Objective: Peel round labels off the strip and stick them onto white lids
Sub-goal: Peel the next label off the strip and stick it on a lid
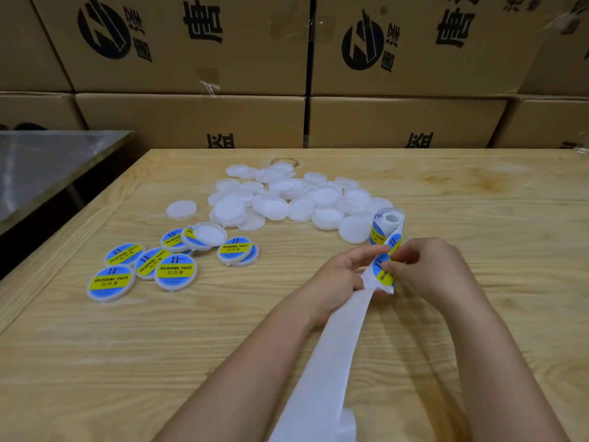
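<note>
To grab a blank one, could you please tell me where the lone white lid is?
In the head view, the lone white lid lies left of centre, just left of the blank lid pile and behind the labelled lids.

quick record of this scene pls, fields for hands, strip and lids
left hand: holds the label strip below its rolled end
right hand: pinches a round label on that strip
backing: bare white, trails toward the camera
plain white lids: heaped mid-table
labelled lids: clustered left of the hands, on the wooden table
</note>
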Tool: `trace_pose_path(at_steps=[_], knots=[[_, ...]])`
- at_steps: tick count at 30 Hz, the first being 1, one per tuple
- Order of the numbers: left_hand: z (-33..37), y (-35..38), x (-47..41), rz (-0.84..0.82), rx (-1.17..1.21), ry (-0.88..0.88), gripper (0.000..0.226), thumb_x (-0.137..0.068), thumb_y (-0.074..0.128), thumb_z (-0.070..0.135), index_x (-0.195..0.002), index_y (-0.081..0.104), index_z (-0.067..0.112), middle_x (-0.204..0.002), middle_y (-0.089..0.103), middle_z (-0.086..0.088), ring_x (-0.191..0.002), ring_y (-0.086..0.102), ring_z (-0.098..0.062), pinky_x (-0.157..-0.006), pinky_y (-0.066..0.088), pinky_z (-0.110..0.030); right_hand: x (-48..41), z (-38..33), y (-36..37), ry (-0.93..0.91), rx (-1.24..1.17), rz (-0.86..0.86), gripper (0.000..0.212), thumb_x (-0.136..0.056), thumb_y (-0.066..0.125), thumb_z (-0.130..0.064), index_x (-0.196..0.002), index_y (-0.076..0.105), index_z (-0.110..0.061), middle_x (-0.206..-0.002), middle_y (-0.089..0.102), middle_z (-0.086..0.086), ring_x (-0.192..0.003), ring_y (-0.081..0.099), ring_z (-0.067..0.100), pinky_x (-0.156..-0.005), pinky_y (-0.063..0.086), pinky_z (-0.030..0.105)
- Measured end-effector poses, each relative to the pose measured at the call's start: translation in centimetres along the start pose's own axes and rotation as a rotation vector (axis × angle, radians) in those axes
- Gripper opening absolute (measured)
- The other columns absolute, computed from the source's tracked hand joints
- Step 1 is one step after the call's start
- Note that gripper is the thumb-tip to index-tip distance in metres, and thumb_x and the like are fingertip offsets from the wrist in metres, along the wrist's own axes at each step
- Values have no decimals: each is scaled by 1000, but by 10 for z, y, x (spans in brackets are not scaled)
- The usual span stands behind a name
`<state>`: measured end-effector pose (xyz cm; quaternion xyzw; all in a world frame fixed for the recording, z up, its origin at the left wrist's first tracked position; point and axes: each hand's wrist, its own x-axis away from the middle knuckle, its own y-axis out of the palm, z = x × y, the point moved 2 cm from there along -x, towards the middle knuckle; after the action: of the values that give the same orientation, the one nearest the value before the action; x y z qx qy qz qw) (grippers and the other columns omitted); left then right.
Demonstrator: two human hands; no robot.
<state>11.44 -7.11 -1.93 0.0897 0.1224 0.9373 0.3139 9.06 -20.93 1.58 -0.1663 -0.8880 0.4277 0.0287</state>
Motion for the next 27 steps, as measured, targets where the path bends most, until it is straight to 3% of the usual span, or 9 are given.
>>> trace_pose_path(at_steps=[6,10,15,20,22,24,27], knots=[[-1,0,-2,30,-134,5,66,-76,33,-20,-121,60,19,-124,58,-5,-106,57,-24,-98,42,-39,2,-1,3,-11,-15,-116,13,-76,75,-22,-80,63,-18,-79,63,-6,-79,59,14,-63,40,25],[-6,7,-2,188,-381,114,33,-90,52,3,-112,65,24,-102,65,1,-81,60,-12,-86,47,-30,0,4,2,7,-69,-133,11,-76,75,-19,-78,64,-18,-80,66,-3,-80,61,17,-64,43,26],[-4,4,-2,245,-274,147,45,-82,50,-16,-111,65,15,-108,65,-2,-80,64,-6,-76,50,-17,-6,13,-4,106,-247,8,12,-82,70,-16,-91,66,-11,-85,67,7,-81,63,25,-74,48,34],[2,1,1,193,-135,143,53,-82,43,-24,-117,59,12,-124,59,-14,-95,61,-21,-84,48,-25,-1,12,1,325,-538,-278,5,-86,67,-13,-90,64,-11,-78,69,9,-69,64,20,-62,51,30],[3,2,1,197,-165,133,54,-81,40,-24,-121,58,7,-126,58,-16,-99,59,-21,-85,48,-23,0,12,0,343,-581,-266,5,-83,69,-8,-86,66,-11,-74,68,9,-63,60,18,-60,49,29],[2,5,0,199,-213,121,53,-81,40,-24,-121,59,5,-125,59,-16,-91,61,-16,-78,48,-15,0,13,-2,356,-577,-186,14,-77,73,-5,-86,65,-11,-68,66,8,-55,56,16,-57,48,28],[2,5,-1,198,-195,93,50,-82,43,-23,-123,57,1,-126,58,-19,-88,60,-12,-73,48,-10,0,13,-1,376,-572,-65,54,-69,81,-4,-113,50,-8,-66,64,12,-49,55,18,-52,47,30]])
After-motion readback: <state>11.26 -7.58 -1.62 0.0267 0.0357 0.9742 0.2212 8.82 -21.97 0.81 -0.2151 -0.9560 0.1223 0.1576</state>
